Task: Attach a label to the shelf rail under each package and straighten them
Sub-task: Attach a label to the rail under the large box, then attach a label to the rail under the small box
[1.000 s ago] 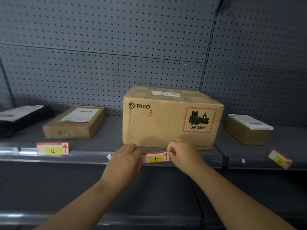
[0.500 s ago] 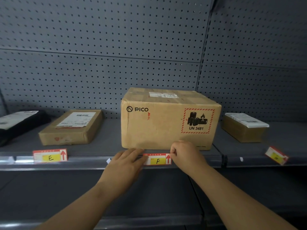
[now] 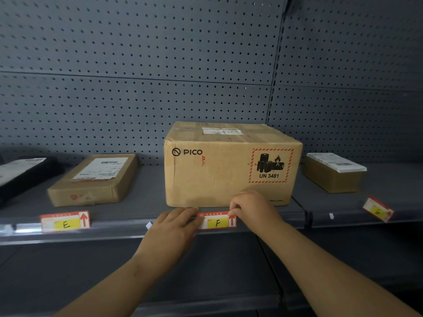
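Person is seating the F label (image 3: pixel 216 221) on the rail (image 3: pixel 119 226) under the PICO box (image 3: pixel 217 177). Left hand (image 3: pixel 174 227) is pressing its left end, fingers flat. Right hand (image 3: pixel 251 209) is pinching its right corner. It's looking level. Likely next: squaring the tilted label (image 3: pixel 377 209) at far right.
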A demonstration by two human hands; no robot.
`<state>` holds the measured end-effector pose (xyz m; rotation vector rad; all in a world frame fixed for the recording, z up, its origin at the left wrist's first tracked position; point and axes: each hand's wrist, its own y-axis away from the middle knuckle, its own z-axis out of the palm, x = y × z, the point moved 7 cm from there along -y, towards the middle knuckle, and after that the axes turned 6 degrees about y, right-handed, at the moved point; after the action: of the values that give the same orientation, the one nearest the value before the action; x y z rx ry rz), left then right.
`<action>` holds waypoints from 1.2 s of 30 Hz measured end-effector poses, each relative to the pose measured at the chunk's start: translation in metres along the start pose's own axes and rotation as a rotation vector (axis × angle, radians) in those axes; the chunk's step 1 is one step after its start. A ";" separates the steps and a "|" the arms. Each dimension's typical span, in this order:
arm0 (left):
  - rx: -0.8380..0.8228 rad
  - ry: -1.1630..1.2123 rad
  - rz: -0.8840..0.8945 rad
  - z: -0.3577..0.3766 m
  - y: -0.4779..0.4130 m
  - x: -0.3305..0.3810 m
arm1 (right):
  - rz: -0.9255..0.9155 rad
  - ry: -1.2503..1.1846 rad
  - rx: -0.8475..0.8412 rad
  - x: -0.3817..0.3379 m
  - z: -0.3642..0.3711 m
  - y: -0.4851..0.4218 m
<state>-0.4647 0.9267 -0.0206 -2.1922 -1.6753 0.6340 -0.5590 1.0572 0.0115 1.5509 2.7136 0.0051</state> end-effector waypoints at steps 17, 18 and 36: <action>0.006 -0.007 0.076 0.001 0.000 0.000 | 0.062 0.026 -0.200 0.001 0.009 -0.014; 0.004 -0.005 0.079 0.000 0.000 0.001 | 0.050 0.019 -0.162 0.001 0.007 -0.011; 0.089 0.162 0.070 -0.030 -0.094 0.100 | 0.073 -0.104 0.181 0.133 -0.065 0.055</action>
<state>-0.5049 1.0490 0.0356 -2.1840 -1.4678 0.5220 -0.5802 1.2004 0.0754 1.6431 2.6389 -0.3204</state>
